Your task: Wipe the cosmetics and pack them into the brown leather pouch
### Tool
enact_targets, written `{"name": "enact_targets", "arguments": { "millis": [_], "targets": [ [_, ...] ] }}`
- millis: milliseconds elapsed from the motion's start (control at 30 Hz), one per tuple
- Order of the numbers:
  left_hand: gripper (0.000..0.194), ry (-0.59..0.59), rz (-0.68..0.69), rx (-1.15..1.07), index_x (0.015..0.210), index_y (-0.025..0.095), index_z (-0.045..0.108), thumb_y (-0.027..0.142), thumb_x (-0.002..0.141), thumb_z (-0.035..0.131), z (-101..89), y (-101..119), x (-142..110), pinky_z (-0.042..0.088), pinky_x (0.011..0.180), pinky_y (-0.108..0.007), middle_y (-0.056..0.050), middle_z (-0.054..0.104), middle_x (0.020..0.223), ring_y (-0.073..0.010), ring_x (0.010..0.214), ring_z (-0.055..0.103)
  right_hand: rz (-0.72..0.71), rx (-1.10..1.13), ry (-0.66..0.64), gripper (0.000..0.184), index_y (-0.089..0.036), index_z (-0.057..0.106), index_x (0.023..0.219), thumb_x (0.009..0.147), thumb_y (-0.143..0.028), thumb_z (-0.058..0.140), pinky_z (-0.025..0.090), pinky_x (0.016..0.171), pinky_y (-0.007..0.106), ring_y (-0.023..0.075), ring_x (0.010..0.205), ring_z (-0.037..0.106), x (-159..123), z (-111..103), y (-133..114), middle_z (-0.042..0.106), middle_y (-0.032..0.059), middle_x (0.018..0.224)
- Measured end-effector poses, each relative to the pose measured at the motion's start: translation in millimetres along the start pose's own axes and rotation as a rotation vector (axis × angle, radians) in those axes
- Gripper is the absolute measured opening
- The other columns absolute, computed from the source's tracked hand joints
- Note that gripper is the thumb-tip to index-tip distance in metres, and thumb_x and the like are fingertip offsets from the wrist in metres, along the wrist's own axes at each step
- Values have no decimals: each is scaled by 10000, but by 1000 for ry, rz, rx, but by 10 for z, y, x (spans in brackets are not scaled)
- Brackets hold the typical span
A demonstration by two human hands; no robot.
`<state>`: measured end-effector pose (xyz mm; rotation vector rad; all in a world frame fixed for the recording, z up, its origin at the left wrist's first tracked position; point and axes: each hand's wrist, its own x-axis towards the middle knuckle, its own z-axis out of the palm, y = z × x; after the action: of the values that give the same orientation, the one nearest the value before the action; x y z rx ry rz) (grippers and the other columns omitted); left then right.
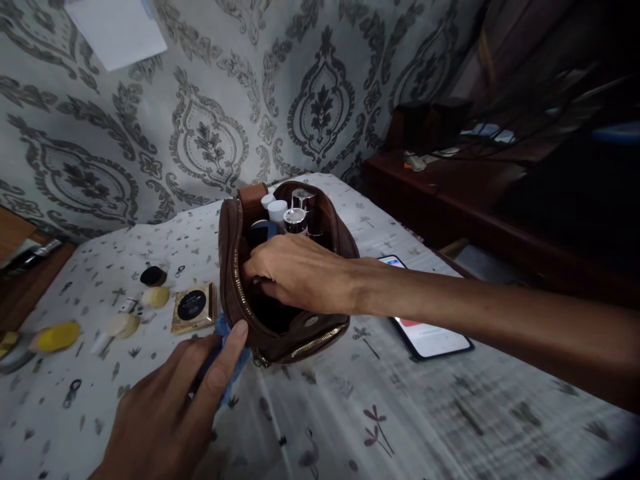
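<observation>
A brown leather toiletry bag [230, 267] with a gold zipper stands unzipped on a patterned cloth. Several bottles with silver and white caps [295, 213] stand upright at its far end. My right hand [300, 273] reaches into the bag's mouth, fingers curled downward inside; what they hold, if anything, is hidden. My left hand [175, 407] rests at the bag's near left corner, thumb against the bag, fingers closed on a blue object [235, 367] partly hidden under it.
A smartphone [430, 333] with a lit screen lies right of the bag, under my forearm. Left of the bag lie a square compact [193, 307], a black lid [153, 275], pale sponges [123, 325] and a yellow piece [56, 335]. A dark wooden shelf [450, 193] stands at right.
</observation>
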<state>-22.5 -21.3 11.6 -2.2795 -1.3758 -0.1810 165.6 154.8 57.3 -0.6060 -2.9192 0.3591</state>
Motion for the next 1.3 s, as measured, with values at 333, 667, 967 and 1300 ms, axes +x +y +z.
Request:
{"name": "enact_targets", "arguments": {
  "millis": [333,667,967,1300],
  "targets": [
    [873,41,31,-10,1623,174,180,-10,796,385,43,-34,-3,512,584,-202,-106,684,1105,-180,890,677,33,204,101,214,-160,748,890,926,-69,557,364,675,249,114,719,592,-137,-142,69,683,10,794],
    [832,67,35,1,1618,168,201,-20,828,382,79,-35,2,513,598,-204,-115,687,1109,-182,913,684,29,167,159,189,-155,711,813,913,-66,576,372,691,259,121,736,571,-187,-185,20,653,12,791],
    [767,99,4,-74,1625,225,174,-11,925,384,98,-26,15,513,655,-195,-99,670,1073,-177,976,677,-26,21,503,268,-163,688,911,1026,-193,448,393,524,249,109,606,558,-835,129,-86,664,32,788],
    [641,31,-40,-164,1626,215,181,99,1007,302,56,40,-23,549,736,-258,-137,641,1161,-220,1060,642,-72,-15,426,324,-198,634,865,994,-50,376,418,469,280,117,518,501,-1179,457,-176,561,-25,613]
  ]
}}
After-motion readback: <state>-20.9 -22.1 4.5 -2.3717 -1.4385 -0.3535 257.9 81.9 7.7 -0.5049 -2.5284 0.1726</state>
